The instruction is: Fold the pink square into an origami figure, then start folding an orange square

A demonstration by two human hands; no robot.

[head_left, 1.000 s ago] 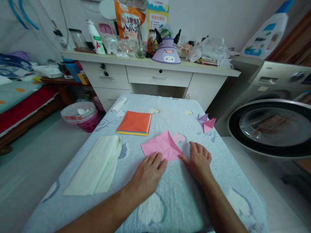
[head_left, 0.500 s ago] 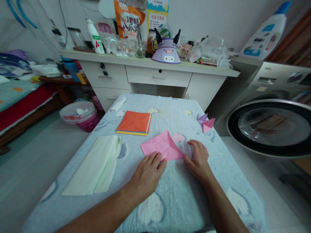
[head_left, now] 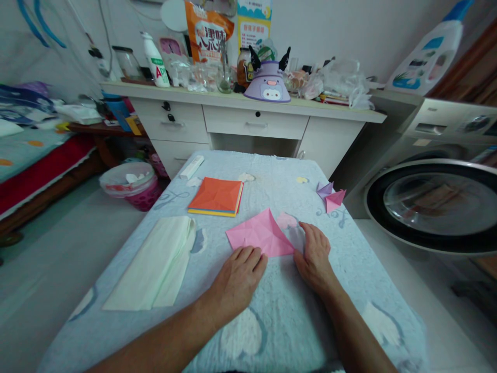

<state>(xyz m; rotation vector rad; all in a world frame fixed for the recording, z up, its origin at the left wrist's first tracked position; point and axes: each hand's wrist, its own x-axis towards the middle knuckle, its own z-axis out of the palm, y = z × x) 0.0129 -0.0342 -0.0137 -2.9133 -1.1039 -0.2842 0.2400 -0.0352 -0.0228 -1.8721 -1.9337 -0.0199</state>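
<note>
A folded pink sheet of origami paper point(head_left: 262, 235) lies on the cloth-covered table, with creases across it and a raised point at the far side. My left hand point(head_left: 240, 272) rests on its near edge, fingers lying flat and close together. At the sheet's right corner, the thumb of my right hand point(head_left: 316, 256) touches the paper. The right fingers are stretched forward, apart from the thumb, and grip nothing. The paper's near edge is partly covered by my left fingers.
A stack of coloured paper point(head_left: 215, 196), orange on top, lies beyond a folded pale green cloth or paper point(head_left: 155, 264). A white box point(head_left: 191, 167) sits at the far left. Small folded purple point(head_left: 324, 190) and pink pieces point(head_left: 334, 200) lie right. A washing machine door point(head_left: 435, 207) hangs open.
My left fingers have drawn in slightly at the paper's near edge. The right hand's fingers have shifted a little closer together. The whole view has moved slightly; the pink paper keeps its place.
</note>
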